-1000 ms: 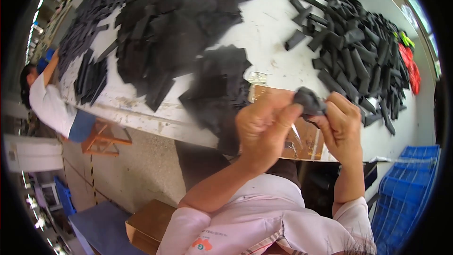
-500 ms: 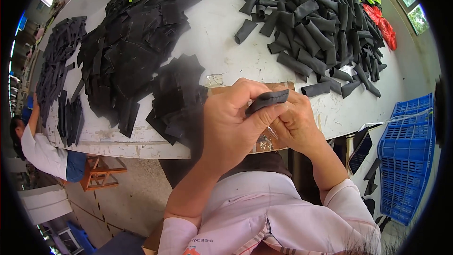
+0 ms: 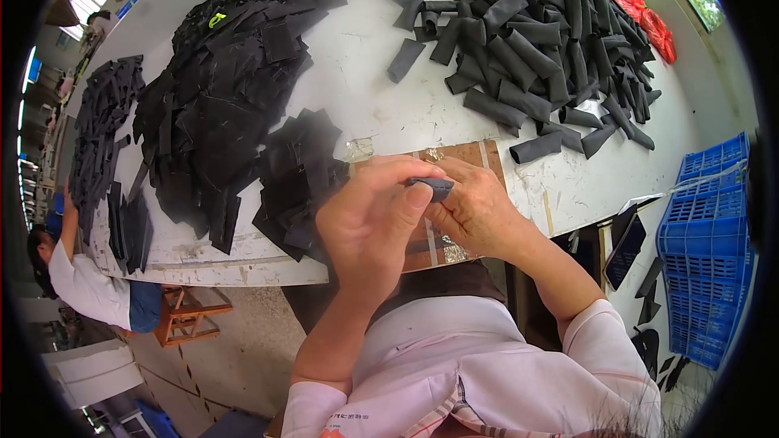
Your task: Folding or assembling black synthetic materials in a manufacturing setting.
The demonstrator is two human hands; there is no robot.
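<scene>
Above the table's near edge, my left hand [image 3: 365, 215] and my right hand [image 3: 480, 204] meet around a small black fabric piece [image 3: 435, 187]. My left thumb and fingers pinch one side of it. The right fingers close on its other side. Only a short rolled-looking part of the piece shows; the remainder is hidden by my fingers. Beneath my hands lies a brown board [image 3: 422, 253] with strips of clear tape. Just left of my left hand is a small heap of flat black fabric pieces [image 3: 300, 166].
A large heap of flat black pieces [image 3: 211, 113] covers the left of the white table [image 3: 357, 57]. Black fabric tubes [image 3: 519, 49] are piled at the right, by a red plastic bag [image 3: 649, 24]. Blue crates [image 3: 704, 243] stand at right. Another person [image 3: 89, 284] works at far left.
Both hands have moved left and a little toward the board's middle. The black piece went with them and is now more covered by my fingers. The whole view has shifted slightly.
</scene>
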